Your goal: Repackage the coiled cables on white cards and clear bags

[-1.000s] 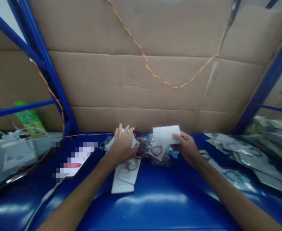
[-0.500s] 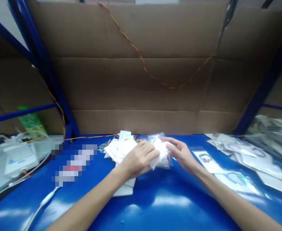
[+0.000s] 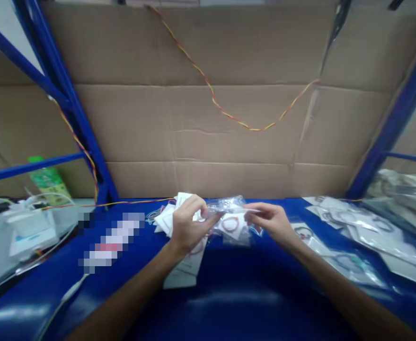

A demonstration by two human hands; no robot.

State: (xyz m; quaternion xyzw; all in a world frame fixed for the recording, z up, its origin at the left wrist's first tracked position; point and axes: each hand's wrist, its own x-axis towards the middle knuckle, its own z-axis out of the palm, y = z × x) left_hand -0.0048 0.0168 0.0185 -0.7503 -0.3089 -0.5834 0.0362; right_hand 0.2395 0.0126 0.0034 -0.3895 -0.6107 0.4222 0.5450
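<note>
Between my two hands is a thin white card [image 3: 239, 210], seen nearly edge-on. My left hand [image 3: 189, 226] is closed, with its thumb pressed toward the card's left end. At the other end, my right hand [image 3: 269, 220] pinches the card between thumb and fingers. Just below and behind lie clear plastic bags [image 3: 236, 238], one showing a white card with a reddish cord loop [image 3: 230, 224]. A pile of white cards [image 3: 163, 221] spreads behind my left hand, which partly covers it. Under my left wrist lies another card [image 3: 182, 274] with a reddish loop near its top.
Bagged cards with bracelet-like loops [image 3: 374, 227] are heaped on the right, with more bags [image 3: 353, 267] nearer. At left are a pixelated strip [image 3: 110, 241] with a white cable, a white box [image 3: 32, 237] and a green carton [image 3: 49, 177]. Cardboard [image 3: 229, 109] walls the back.
My left hand has turned and shifted left, its thumb now pointing right. The white card has tipped from facing me to nearly edge-on, uncovering the looped card below. My right hand now pinches more closely.
</note>
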